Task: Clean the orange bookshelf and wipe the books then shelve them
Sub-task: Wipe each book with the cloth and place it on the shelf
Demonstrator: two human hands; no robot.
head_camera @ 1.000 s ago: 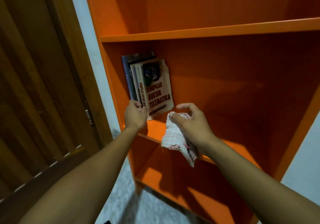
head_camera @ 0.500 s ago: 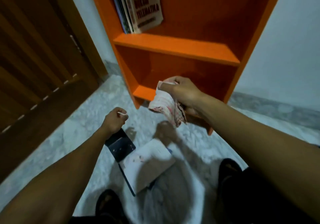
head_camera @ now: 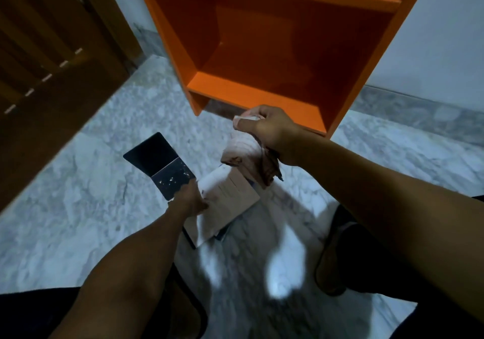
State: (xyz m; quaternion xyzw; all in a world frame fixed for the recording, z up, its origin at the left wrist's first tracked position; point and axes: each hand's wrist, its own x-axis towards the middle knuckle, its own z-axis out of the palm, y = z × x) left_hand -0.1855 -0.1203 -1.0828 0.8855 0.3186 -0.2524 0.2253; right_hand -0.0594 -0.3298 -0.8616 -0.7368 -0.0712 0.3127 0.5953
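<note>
the right hand (head_camera: 269, 131) has its fingers curled tight around a bunched cloth (head_camera: 246, 155), whose checked folds hang down below the knuckles. a corner of the cloth pokes out above the thumb. just beyond those fingers stands the orange bookshelf (head_camera: 262, 95); its lowest compartment, right behind the knuckles, shows only its own orange floor and shaded back wall. the compartment above it is cut off by the top of the frame, so only its front edge and floor show.

the left hand (head_camera: 190, 200) reaches down to the marble floor (head_camera: 78, 194), and its fingers rest on the near end of a dark book (head_camera: 159, 164). whether they grip the cover or only touch it cannot be told, since the fingertips are blurred and partly hidden. the dark book lies flat, stretching away from the fingers toward the wooden door (head_camera: 52, 63). just to the thumb side of that hand lies a pale book (head_camera: 225, 202), flat on the floor, directly under the hanging cloth and touching the dark book's corner. another book edge peeks out beneath the pale one. a sandalled foot (head_camera: 332, 260) stands on the floor below the right forearm.
</note>
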